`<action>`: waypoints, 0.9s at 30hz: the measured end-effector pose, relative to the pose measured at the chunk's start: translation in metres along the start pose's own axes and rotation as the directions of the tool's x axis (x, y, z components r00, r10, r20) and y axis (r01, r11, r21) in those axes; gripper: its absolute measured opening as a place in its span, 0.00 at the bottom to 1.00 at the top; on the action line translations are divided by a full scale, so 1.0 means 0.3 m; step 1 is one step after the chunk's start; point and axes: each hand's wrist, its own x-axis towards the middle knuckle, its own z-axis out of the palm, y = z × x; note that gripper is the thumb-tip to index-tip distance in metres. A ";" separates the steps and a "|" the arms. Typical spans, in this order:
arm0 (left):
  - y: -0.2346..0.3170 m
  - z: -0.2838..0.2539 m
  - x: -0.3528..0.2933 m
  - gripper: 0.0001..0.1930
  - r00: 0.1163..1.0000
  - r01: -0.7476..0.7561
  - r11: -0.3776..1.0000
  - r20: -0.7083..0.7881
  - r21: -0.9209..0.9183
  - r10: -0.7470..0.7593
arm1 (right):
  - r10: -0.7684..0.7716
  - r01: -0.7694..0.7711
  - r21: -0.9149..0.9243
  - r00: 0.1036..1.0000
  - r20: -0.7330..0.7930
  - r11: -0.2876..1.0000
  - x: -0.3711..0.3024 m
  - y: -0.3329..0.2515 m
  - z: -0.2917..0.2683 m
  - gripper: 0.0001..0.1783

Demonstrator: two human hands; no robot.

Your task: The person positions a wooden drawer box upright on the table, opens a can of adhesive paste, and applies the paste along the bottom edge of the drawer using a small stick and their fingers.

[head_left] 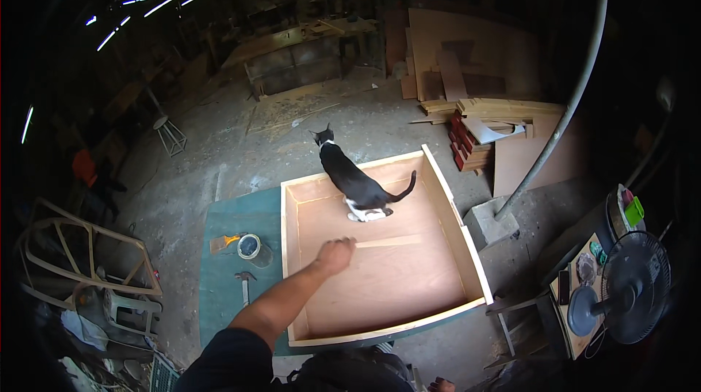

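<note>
My left hand [336, 255] reaches over a shallow open wooden box [478, 266], its fingers closed round one end of a thin pale wooden stick [391, 242]. The stick points right, above the box's bare bottom panel. A black-and-white cat [356, 181] has its hind paws inside the box, with its head and forebody leaning over the far wall. My right hand [442, 385] barely shows at the lower edge; its grip is hidden. Left of the box, a paintbrush [223, 243], a can [254, 250] and a hammer [245, 286] lie or stand on the green tabletop [219, 286].
A slanting metal pole rises from a concrete block [491, 222] at the right. Beyond it are stacked boards [511, 108]. A black fan [629, 286] stands near right on a small table. Left are a curved wooden frame [91, 249] and a plastic stool [131, 308].
</note>
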 end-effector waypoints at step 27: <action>-0.369 0.350 -0.671 0.09 0.310 0.121 0.322 -0.272 -0.939 -0.911 | -0.056 0.079 -0.182 0.990 0.126 0.980 0.209 -0.001 -0.146 0.16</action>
